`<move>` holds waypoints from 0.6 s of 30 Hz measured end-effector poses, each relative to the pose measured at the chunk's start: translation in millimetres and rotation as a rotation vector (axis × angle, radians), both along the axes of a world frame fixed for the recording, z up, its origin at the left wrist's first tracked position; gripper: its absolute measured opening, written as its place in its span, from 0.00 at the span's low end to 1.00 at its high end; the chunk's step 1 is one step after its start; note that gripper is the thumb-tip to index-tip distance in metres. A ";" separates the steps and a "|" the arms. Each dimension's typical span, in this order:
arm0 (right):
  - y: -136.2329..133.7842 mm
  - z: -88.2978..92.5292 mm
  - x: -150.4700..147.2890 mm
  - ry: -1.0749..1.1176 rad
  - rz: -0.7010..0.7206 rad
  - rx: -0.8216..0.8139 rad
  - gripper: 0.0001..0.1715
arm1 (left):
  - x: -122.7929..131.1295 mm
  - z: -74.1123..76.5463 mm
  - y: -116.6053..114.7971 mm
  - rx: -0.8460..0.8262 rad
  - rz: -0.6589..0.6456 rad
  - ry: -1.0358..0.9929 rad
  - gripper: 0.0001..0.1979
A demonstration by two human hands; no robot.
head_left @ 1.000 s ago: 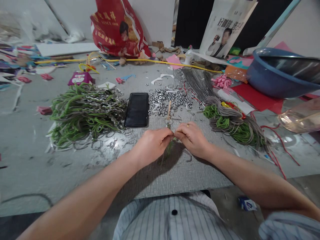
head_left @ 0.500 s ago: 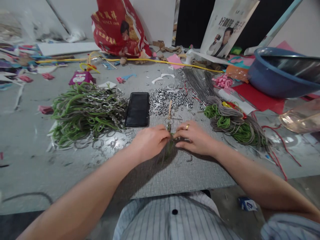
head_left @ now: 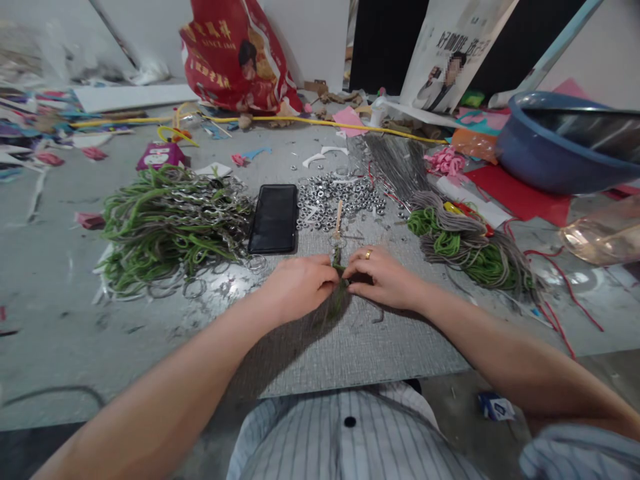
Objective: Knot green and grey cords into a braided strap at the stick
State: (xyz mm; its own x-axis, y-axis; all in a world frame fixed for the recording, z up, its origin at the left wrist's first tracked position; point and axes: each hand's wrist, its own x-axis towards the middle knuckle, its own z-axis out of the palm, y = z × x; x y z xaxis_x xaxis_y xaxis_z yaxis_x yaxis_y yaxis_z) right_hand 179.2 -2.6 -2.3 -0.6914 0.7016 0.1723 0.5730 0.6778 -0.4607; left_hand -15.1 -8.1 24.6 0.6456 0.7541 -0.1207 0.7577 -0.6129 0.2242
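Right between the two hands, just beyond the near edge of the tabletop [head_left: 390, 360], lies a short piece of green and grey cord [head_left: 337, 256], running away from the person, its loose ends spreading below the fingertips. The left hand [head_left: 303, 285] is curled nearly closed, thumb and fingertips drawn together on the cord's left side, pinching it. The right hand [head_left: 383, 277], with a gold ring [head_left: 369, 254] on one finger, is partly curled; a gap shows between thumb and forefinger, and the tips reach the cord's right side. Whether they grip a strand, I cannot tell.

Directly beyond both hands is a slim pale stick [head_left: 339, 217], and past it a scatter of small metal pieces [head_left: 345, 197]. A dark phone [head_left: 273, 219] lies just beyond the left hand, near the scatter. Farther to the left hand's left is a big heap of green and grey cords [head_left: 170, 233] mixed with silvery chain. To the right hand's right lies another bundle of green and grey cord [head_left: 475, 253], with a red string [head_left: 575, 307] beyond it. A blue basin [head_left: 560, 157] stands well apart from the right hand, far to its right and beyond. A red bag [head_left: 235, 60] stands far beyond the left hand.
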 end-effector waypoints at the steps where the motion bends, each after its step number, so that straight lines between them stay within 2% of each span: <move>1: 0.2 -0.6 -0.1 0.006 -0.004 -0.002 0.08 | 0.3 0.0 0.3 -0.009 -0.001 -0.015 0.13; 10: -1.3 -0.2 -1.3 0.028 -0.030 -0.022 0.08 | 2.1 -2.4 0.3 -0.044 0.031 -0.026 0.14; 18: -1.5 1.0 -3.3 0.031 -0.042 -0.037 0.08 | 1.2 -3.4 3.8 -0.081 0.057 -0.178 0.12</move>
